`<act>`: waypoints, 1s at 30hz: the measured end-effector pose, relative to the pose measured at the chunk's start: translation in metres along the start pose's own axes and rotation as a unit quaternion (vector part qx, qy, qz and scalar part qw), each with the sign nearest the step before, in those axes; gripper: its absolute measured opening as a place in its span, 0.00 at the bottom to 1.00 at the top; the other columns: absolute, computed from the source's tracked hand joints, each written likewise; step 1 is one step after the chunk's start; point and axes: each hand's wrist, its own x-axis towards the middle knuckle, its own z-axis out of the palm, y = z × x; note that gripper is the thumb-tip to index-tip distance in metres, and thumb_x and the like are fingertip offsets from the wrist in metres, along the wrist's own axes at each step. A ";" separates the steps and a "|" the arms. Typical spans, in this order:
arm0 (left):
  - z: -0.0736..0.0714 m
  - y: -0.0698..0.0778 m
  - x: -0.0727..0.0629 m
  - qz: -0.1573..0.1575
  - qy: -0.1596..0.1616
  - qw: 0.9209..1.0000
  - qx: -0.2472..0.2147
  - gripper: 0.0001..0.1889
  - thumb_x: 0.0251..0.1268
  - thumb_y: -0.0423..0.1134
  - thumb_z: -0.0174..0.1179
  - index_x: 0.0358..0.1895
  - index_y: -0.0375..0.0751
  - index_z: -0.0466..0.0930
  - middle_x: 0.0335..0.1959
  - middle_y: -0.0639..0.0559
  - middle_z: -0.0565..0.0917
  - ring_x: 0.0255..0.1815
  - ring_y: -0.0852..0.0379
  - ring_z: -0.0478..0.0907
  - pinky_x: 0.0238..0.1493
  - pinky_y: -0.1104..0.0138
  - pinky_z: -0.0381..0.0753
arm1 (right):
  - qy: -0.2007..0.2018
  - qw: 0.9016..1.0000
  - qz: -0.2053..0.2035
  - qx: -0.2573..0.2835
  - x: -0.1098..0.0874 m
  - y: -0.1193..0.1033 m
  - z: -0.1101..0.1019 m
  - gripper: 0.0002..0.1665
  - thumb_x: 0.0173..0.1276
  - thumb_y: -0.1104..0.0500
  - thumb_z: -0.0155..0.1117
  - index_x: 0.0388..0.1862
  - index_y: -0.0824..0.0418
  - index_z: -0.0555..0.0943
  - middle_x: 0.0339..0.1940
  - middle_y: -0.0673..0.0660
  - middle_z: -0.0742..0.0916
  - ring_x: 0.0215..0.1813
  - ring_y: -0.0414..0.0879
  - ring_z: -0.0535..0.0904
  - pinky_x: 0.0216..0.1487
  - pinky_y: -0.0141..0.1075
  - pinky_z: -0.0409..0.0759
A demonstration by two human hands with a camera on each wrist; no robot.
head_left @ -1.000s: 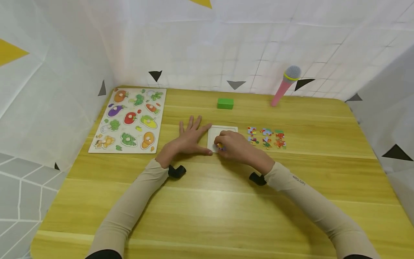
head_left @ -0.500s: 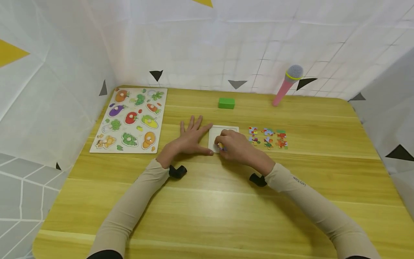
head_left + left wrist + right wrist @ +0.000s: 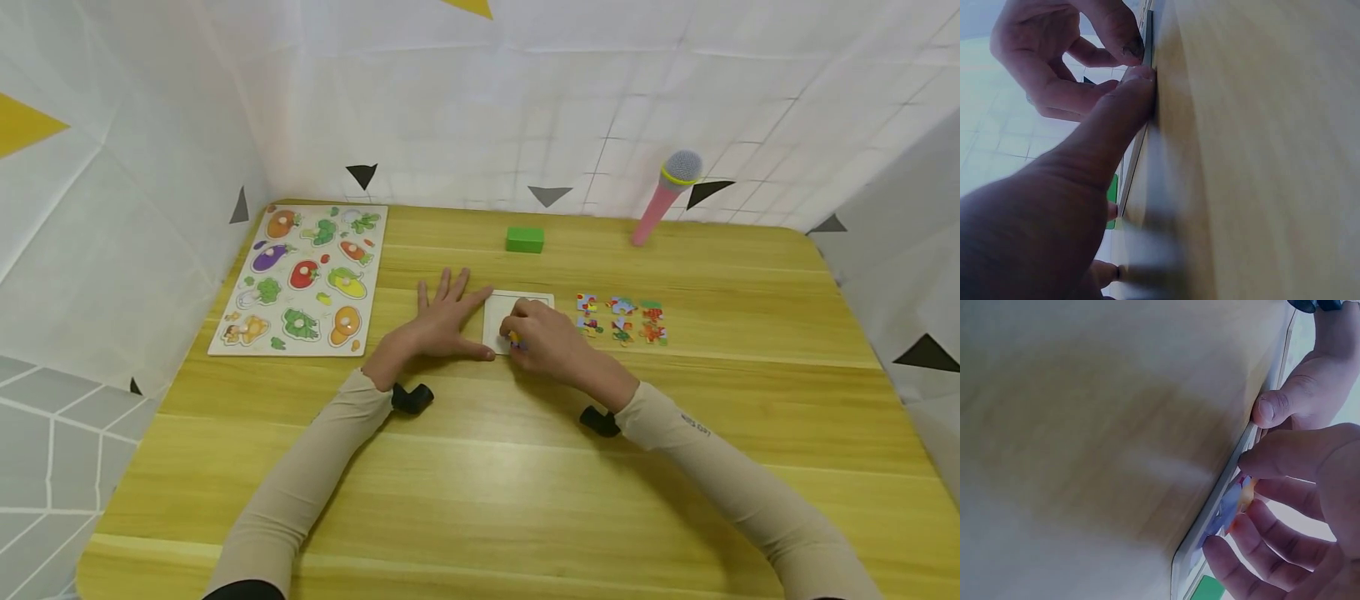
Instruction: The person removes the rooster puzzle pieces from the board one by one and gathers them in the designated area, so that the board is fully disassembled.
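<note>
A small white puzzle tray (image 3: 493, 310) with a raised rim lies flat in the middle of the table. My left hand (image 3: 437, 327) is spread at its left side, thumb and index fingertips against the edge; the left wrist view shows that thumb (image 3: 1138, 78) right at the rim. Over the tray, my right hand (image 3: 551, 337) has its curled fingers on a colourful jigsaw piece (image 3: 516, 340), mostly hidden by the fingers. In the right wrist view, purple and orange jigsaw surface (image 3: 1232, 503) shows between thumb and fingers, low inside the tray.
Several loose jigsaw pieces (image 3: 621, 318) lie in two rows right of the tray. A vegetable peg puzzle board (image 3: 322, 258) is at the left. Behind the tray sits a green block (image 3: 525, 240), and a pink toy microphone (image 3: 656, 208) is at the back right, by the white curtain.
My right fingers and the jigsaw piece have shifted slightly to the right within the tray. The left hand keeps its place at the tray's edge.
</note>
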 end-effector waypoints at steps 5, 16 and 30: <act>0.000 0.000 0.000 -0.002 -0.003 1.000 0.007 0.58 0.53 0.71 0.66 0.82 0.55 0.46 0.81 0.38 0.30 0.78 0.36 0.19 0.66 0.34 0.18 | 0.023 0.999 0.001 0.025 -0.002 0.002 0.000 0.10 0.56 0.65 0.75 0.38 0.62 0.87 0.35 0.55 0.80 0.35 0.48 0.76 0.34 0.41 0.78; 0.000 0.000 0.001 -0.004 -0.003 1.000 0.010 0.57 0.53 0.71 0.66 0.82 0.55 0.45 0.81 0.38 0.30 0.78 0.36 0.19 0.66 0.34 0.18 | 0.044 0.998 -0.017 0.052 -0.004 0.005 -0.007 0.11 0.56 0.65 0.78 0.39 0.64 0.89 0.35 0.56 0.82 0.34 0.46 0.77 0.34 0.38 0.78; 0.001 -0.001 0.003 -0.009 -0.006 1.000 0.004 0.58 0.52 0.73 0.65 0.82 0.58 0.44 0.81 0.41 0.28 0.78 0.38 0.18 0.66 0.35 0.16 | 0.034 0.998 -0.021 0.048 -0.025 0.021 -0.037 0.12 0.54 0.67 0.77 0.39 0.64 0.88 0.36 0.55 0.81 0.35 0.48 0.78 0.34 0.39 0.78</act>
